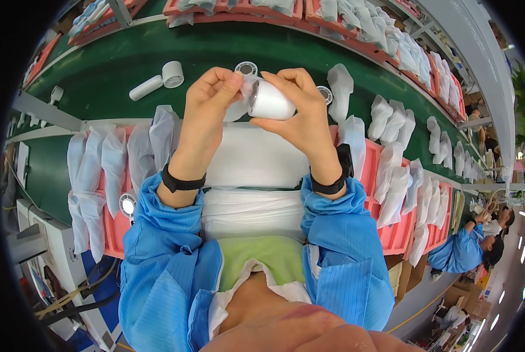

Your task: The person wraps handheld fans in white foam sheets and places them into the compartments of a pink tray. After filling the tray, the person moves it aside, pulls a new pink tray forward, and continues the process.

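Above the green conveyor belt (pixel 215 50), my right hand (pixel 307 100) is wrapped round a smooth white cylindrical fan head (pixel 272 101). My left hand (pixel 211 92) pinches a piece of thin clear film (pixel 248 88) at the cylinder's left end. Whether a handle is joined to the cylinder is hidden. Beyond my hands, one round grey fan grille (pixel 246 68) shows, and another grille (pixel 325 94) peeks out by my right fingers. Below them lies a stack of white translucent sheets or bags (pixel 253 155), with a second stack (pixel 253 211) nearer me.
A white handheld fan (pixel 173 74) lies on the belt at the left. Pink trays (pixel 114 193) with bagged fans flank the stacks; another pink tray (pixel 375 170) is at right. More bagged fans (pixel 340 88) stand along the belt. A co-worker in blue (pixel 465 249) sits at the far right.
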